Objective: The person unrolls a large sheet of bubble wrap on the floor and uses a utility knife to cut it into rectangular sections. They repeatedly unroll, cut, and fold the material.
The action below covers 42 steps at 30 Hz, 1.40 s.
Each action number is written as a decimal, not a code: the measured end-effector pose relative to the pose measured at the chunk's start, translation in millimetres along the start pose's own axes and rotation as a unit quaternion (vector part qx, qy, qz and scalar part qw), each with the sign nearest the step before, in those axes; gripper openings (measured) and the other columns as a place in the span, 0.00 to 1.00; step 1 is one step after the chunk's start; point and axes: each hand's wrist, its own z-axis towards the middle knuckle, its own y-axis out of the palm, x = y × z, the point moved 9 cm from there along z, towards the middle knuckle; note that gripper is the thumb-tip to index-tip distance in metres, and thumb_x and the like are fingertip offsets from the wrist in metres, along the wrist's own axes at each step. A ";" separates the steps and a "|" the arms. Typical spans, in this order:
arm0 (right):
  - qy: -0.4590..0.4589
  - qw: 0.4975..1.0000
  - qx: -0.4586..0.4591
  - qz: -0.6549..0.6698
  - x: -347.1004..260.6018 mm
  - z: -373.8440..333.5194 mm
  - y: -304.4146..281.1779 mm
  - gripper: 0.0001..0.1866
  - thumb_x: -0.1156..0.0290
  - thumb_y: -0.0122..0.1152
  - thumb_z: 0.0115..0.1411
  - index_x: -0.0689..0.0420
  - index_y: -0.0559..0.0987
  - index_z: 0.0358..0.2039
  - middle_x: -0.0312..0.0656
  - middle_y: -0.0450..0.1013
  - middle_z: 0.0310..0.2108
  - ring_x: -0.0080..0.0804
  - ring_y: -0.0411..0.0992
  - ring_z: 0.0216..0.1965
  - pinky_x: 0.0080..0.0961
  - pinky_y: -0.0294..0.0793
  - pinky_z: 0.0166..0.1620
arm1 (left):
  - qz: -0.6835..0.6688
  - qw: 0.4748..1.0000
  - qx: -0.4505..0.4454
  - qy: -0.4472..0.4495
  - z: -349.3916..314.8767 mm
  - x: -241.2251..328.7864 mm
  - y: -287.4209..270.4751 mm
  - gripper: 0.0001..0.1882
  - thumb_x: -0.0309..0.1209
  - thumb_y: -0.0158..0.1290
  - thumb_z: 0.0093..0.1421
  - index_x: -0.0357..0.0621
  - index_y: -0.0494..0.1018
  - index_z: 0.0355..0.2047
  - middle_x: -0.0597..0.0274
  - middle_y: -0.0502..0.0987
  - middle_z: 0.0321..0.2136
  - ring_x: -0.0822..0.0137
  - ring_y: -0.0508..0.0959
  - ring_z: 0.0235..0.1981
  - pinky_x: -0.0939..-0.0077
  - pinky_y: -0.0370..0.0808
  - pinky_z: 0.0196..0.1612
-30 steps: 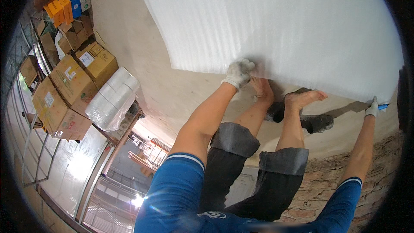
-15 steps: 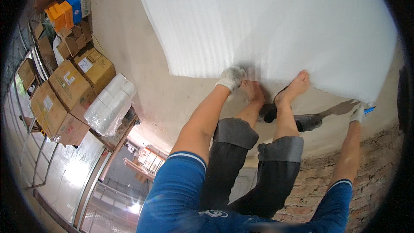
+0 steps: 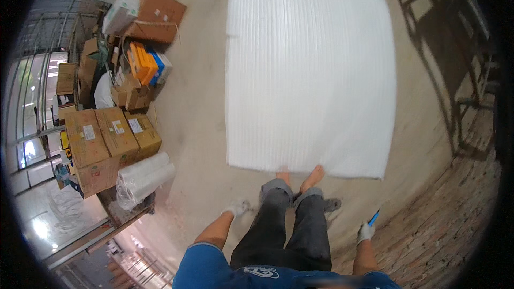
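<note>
A large white foam sheet [image 3: 308,91] with fine ridges lies flat on the floor ahead of me. My bare feet [image 3: 312,178] stand at its near edge, the toes on it. My left hand [image 3: 238,207], in a white glove, hangs off to the left of my legs, away from the sheet. It looks empty with its fingers loosely apart, though slightly blurred. On the right, my gloved right hand [image 3: 366,232] is closed around a blue utility knife [image 3: 374,218], its tip pointing up and away from me. The knife touches nothing.
Cardboard boxes [image 3: 88,136] and a plastic-wrapped white roll [image 3: 143,178] stand on the left. Orange boxes [image 3: 142,64] and a big brown carton [image 3: 156,16] sit farther back. A dark metal frame [image 3: 452,53] and a brick wall [image 3: 423,251] are on the right. Dark slippers [image 3: 333,204] lie by my feet.
Both hands have left the sheet's near edge; I have straightened up, and my view has widened. The left hand has let go, while the right still holds the knife.
</note>
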 end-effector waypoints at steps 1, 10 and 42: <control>-0.016 1.000 -0.011 -0.023 -17.3 -19.6 -11.9 0.08 0.71 0.62 0.56 0.54 0.72 0.33 0.32 0.65 0.18 0.23 0.63 0.15 0.25 0.62 0.19 | -0.032 0.999 -0.015 0.010 -22.4 -3.9 2.5 0.19 0.44 0.44 0.62 0.47 0.77 0.44 0.41 0.79 0.41 0.46 0.79 0.42 0.56 0.74 0.47; -0.089 0.994 -0.065 -0.004 -254.6 -91.6 2.7 0.07 0.71 0.60 0.56 0.51 0.71 0.33 0.32 0.65 0.16 0.25 0.61 0.11 0.26 0.59 0.15 | -0.363 0.928 -0.016 -0.081 -123.8 -32.3 -3.4 0.23 0.46 0.52 0.61 0.50 0.77 0.52 0.59 0.79 0.49 0.60 0.77 0.50 0.63 0.72 0.51; -0.412 0.895 -0.136 -0.106 -1397.9 -249.6 444.4 0.14 0.61 0.67 0.56 0.57 0.77 0.36 0.33 0.69 0.17 0.23 0.65 0.15 0.24 0.63 0.17 | -0.065 0.911 0.225 0.338 -81.5 473.8 -1161.7 0.20 0.39 0.52 0.59 0.43 0.76 0.48 0.47 0.80 0.43 0.50 0.79 0.47 0.61 0.73 0.52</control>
